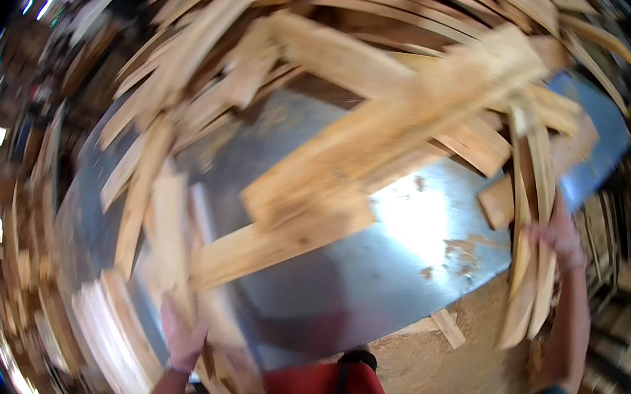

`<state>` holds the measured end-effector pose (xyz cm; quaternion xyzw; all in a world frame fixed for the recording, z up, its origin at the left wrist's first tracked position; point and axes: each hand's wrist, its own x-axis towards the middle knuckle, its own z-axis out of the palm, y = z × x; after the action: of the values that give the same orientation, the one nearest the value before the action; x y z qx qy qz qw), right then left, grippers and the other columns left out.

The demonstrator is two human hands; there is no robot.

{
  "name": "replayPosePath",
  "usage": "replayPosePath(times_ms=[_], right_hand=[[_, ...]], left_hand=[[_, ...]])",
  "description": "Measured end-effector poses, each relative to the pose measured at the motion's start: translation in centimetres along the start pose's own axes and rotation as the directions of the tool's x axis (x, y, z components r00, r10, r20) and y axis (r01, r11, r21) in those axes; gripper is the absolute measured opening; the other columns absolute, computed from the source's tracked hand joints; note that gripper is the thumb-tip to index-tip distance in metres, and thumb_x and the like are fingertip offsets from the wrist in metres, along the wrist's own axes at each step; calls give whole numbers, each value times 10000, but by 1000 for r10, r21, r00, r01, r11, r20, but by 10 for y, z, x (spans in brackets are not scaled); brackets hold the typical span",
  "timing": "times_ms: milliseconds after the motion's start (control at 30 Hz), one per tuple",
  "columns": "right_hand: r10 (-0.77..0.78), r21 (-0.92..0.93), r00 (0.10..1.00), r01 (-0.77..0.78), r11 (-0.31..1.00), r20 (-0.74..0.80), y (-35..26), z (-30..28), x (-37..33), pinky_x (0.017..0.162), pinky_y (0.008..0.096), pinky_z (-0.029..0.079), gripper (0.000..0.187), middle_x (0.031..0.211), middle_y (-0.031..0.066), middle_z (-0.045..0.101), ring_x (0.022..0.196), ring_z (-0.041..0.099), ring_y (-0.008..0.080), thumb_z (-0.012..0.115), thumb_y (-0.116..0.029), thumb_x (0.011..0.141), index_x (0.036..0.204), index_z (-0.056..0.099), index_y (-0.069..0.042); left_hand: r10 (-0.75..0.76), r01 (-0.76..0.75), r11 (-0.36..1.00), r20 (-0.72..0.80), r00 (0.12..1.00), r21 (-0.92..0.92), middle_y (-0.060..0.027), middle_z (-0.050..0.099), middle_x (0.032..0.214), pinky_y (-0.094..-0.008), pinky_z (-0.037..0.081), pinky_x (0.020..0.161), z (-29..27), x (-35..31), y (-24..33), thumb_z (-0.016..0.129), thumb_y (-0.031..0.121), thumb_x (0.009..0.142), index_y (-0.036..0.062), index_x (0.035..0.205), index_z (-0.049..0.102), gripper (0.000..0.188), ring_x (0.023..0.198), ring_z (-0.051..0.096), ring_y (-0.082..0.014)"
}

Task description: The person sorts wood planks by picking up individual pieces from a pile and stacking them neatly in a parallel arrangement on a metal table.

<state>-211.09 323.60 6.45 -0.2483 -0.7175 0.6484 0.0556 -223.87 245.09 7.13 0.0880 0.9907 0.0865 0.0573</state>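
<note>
At the lower left, my left hand [183, 337], blurred by motion, is closed on the near end of a pale wooden board [175, 234] that slants over the table's edge. On the right my right hand [561, 238] grips narrow wooden planks [529, 263] hanging past the right side of the metal table [290, 318]. Between my hands a wide board [398, 128] lies diagonally over the table. A shorter board [285, 241] sits under its near end. Where each grip closes is partly hidden and smeared.
Many loose boards [399, 3] are heaped across the table's far side. More planks [138, 204] overhang its left edge. Stacked lumber [110, 337] stands at the lower left. Sawdust covers the floor [466, 387], where a small offcut [448, 329] lies. Sawdust clumps [461, 254] dot the tabletop.
</note>
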Motion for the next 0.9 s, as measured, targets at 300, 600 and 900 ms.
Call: replayPosePath(times_ms=[300,600,900], right_hand=[[-152,-749,917,-195,633,-368,24,265,-96,1133,459,461,1212,1512,269,493,1377,510,447,923,-270,738,1669,186,-32],[223,547,974,-165,821,-40,-62,408,-186,682,355,580,455,951,94,619,763,609,178,756,-417,961,1225,572,-95],[-63,572,992,113,812,-107,-125,607,-185,698,329,540,292,812,-7,569,767,580,139,753,-324,949,1030,536,-147]], left_hand=[[-109,150,934,144,984,-323,-268,404,1599,-438,364,1220,-44,23,-5,808,282,767,108,1674,236,1086,1478,410,-428],[-343,336,934,-43,938,-120,-120,397,1638,-390,288,1273,-55,-112,-147,693,194,807,81,1595,413,844,1522,365,-322],[-225,222,954,-11,974,199,-164,411,1636,-478,204,1285,-105,-154,-199,604,578,918,80,1598,403,866,1544,307,-373]])
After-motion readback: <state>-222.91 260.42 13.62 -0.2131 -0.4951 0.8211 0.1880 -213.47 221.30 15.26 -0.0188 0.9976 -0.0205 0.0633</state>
